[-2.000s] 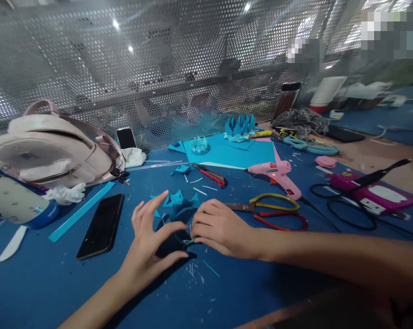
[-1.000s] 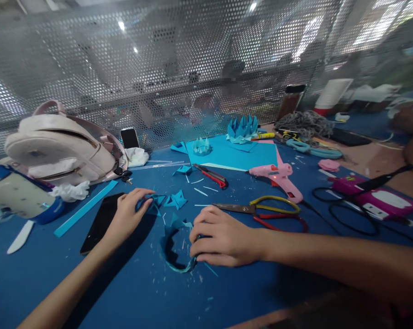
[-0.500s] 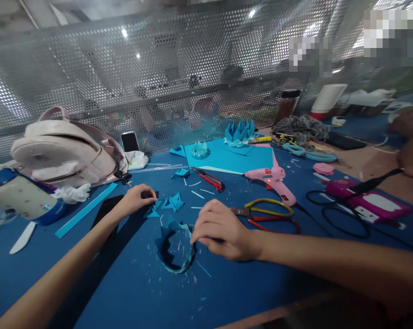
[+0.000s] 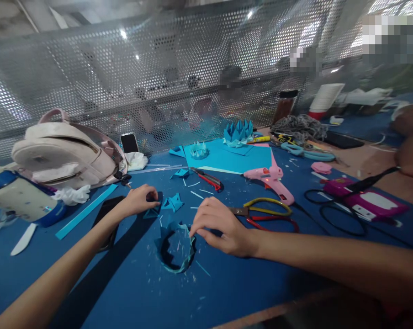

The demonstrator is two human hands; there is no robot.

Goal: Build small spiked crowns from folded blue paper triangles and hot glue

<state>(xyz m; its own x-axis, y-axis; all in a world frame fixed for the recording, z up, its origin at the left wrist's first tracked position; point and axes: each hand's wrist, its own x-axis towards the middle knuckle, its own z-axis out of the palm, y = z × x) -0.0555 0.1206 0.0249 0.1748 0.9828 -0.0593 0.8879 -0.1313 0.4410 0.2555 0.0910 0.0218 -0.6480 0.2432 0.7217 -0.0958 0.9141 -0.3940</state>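
Head-worn view, forward-down, near table

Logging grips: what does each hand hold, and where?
Left hand pinches a folded blue paper piece by its top; right hand touches the paper ring at its right rim.

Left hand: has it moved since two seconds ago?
Yes. The left hand left the paper ring and went leftward to the far end of the phone.

matt blue paper ring; perforated metal screen.
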